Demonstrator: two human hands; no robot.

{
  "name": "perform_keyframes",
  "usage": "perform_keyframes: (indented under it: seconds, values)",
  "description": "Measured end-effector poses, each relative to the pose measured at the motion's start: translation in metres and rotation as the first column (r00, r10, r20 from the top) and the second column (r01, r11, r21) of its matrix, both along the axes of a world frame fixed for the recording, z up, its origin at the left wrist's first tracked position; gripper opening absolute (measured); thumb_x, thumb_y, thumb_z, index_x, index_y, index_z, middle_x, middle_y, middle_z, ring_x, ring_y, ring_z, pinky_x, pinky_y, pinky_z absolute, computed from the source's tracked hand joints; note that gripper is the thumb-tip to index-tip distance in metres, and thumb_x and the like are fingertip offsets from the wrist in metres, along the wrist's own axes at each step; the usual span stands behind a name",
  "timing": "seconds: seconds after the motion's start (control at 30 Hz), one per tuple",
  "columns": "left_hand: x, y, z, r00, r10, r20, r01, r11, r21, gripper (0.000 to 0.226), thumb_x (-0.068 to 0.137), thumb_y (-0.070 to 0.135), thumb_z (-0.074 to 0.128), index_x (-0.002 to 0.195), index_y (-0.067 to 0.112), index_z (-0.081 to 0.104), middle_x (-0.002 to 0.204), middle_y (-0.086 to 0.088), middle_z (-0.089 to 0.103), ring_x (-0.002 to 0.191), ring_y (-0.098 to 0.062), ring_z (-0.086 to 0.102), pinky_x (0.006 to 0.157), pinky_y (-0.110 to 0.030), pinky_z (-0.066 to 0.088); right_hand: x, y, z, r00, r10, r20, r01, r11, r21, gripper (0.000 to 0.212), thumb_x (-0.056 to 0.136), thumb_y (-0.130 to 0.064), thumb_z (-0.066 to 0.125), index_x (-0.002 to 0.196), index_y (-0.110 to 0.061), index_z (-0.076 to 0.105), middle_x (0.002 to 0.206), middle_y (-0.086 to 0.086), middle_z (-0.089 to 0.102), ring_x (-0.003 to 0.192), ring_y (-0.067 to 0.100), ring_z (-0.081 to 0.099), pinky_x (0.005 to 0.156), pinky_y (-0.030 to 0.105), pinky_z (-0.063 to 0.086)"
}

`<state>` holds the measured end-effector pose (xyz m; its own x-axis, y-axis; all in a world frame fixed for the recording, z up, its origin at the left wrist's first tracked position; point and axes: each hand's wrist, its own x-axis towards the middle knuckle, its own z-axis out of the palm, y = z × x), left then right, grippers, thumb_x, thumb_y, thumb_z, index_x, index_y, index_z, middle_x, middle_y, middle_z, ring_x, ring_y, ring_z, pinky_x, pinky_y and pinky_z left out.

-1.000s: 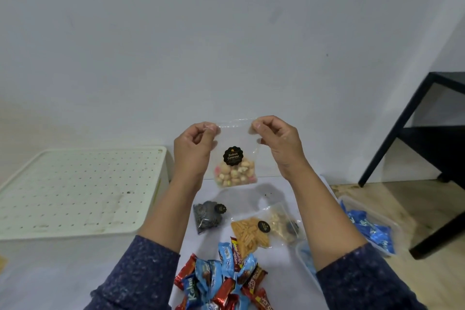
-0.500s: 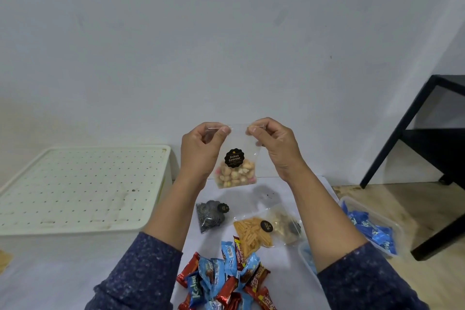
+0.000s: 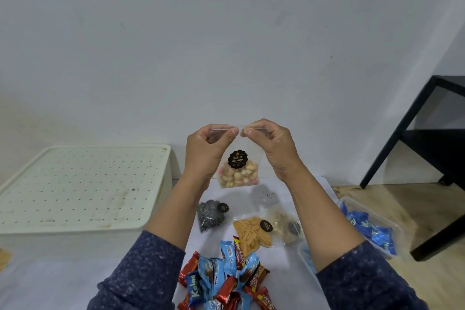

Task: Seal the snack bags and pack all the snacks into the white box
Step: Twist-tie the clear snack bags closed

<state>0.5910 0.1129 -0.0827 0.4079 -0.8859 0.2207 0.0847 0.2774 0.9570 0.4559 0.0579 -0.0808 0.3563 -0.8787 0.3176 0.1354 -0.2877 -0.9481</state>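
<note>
- clear biscuit bag [image 3: 238, 173], round black label, pinched at top strip by left hand [image 3: 208, 152] and right hand [image 3: 270, 148]
- 6 o'clock: three more bags [image 3: 253, 233]; wrapper pile [image 3: 226, 279]

Left hand [image 3: 203, 151] and right hand [image 3: 273, 146] pinching top edge of clear biscuit bag [image 3: 237, 171], wrapped snacks [image 3: 226, 277] below

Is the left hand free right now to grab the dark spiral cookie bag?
Probably not yet: the left hand and right hand both pinch the Biskuit Gemrose bag. The spiral cookie bag lies uncovered below.
</note>
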Motion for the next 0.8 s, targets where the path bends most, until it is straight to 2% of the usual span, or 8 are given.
perform_keyframes:
  seconds: [0.1,0.2,0.3,0.4,0.5,0.63,0.8]
  values:
    - [-0.002,-0.001,-0.001,0.999,-0.011,0.032,0.011,1.000,0.004,0.007,0.081,0.015,0.073,0.078,0.019,0.069,0.080,0.005,0.074,0.083,-0.003,0.069,0.074,-0.012,0.050,-0.001,0.000,-0.002,1.000,0.024,0.014,-0.025,0.999,0.033,0.009,0.085,-0.006,0.066,0.082,-0.013,0.070,0.083,-0.004,0.071,0.090,0.007,0.066,0.082,0.015,0.050]
    - [-0.006,-0.002,-0.004,0.999,-0.008,0.050,0.007,1.000,0.025,0.006,0.082,0.017,0.072,0.078,0.021,0.068,0.084,0.003,0.073,0.086,-0.005,0.069,0.079,-0.017,0.051,-0.003,-0.002,-0.004,1.000,0.021,0.009,-0.022,0.998,0.055,0.006,0.083,-0.006,0.068,0.083,-0.010,0.072,0.088,0.002,0.072,0.097,0.016,0.066,0.094,0.026,0.050]
    - [-0.009,-0.003,-0.006,0.999,-0.029,0.026,0.028,0.999,0.036,0.009,0.081,0.016,0.072,0.078,0.022,0.066,0.085,0.002,0.073,0.088,-0.008,0.069,0.082,-0.021,0.051,-0.006,-0.003,-0.004,0.999,0.015,-0.041,-0.013,0.999,0.053,0.003,0.083,-0.009,0.068,0.082,-0.010,0.071,0.091,0.005,0.070,0.098,0.017,0.065,0.097,0.031,0.047]
    - [-0.011,-0.005,-0.008,0.999,-0.041,0.019,0.040,0.997,0.060,0.005,0.083,0.020,0.070,0.081,0.021,0.065,0.086,0.004,0.072,0.084,-0.003,0.067,0.079,-0.020,0.049,-0.007,-0.004,-0.005,0.998,-0.007,-0.062,0.009,0.999,0.033,0.007,0.083,-0.009,0.069,0.079,-0.016,0.069,0.085,-0.002,0.069,0.090,0.009,0.063,0.092,0.027,0.047]
    - [-0.009,-0.007,-0.007,0.998,-0.065,-0.024,0.067,0.993,0.097,0.008,0.084,0.027,0.067,0.078,0.022,0.065,0.082,0.005,0.070,0.084,-0.003,0.067,0.083,-0.022,0.048,-0.006,-0.005,-0.007,0.997,-0.023,-0.069,0.023,1.000,0.001,0.007,0.081,-0.009,0.070,0.079,-0.016,0.069,0.083,-0.003,0.070,0.086,0.007,0.065,0.086,0.020,0.049]
    - [-0.005,-0.011,-0.008,0.997,-0.077,0.009,0.075,0.991,0.112,0.014,0.085,0.015,0.066,0.074,0.024,0.066,0.080,0.008,0.069,0.088,-0.009,0.065,0.085,-0.025,0.047,-0.005,-0.008,-0.008,0.998,-0.028,-0.055,0.027,1.000,-0.011,0.011,0.081,-0.006,0.070,0.079,-0.016,0.069,0.079,-0.005,0.068,0.078,0.002,0.063,0.076,0.012,0.049]
    - [-0.002,-0.016,-0.010,0.998,-0.064,0.003,0.064,0.993,0.100,0.011,0.087,0.016,0.065,0.078,0.023,0.066,0.080,0.005,0.069,0.081,-0.004,0.065,0.080,-0.021,0.048,0.001,-0.011,-0.009,0.996,-0.048,-0.079,0.047,0.999,-0.019,0.013,0.082,-0.008,0.069,0.080,-0.021,0.069,0.079,-0.013,0.069,0.084,0.003,0.063,0.082,0.019,0.047]
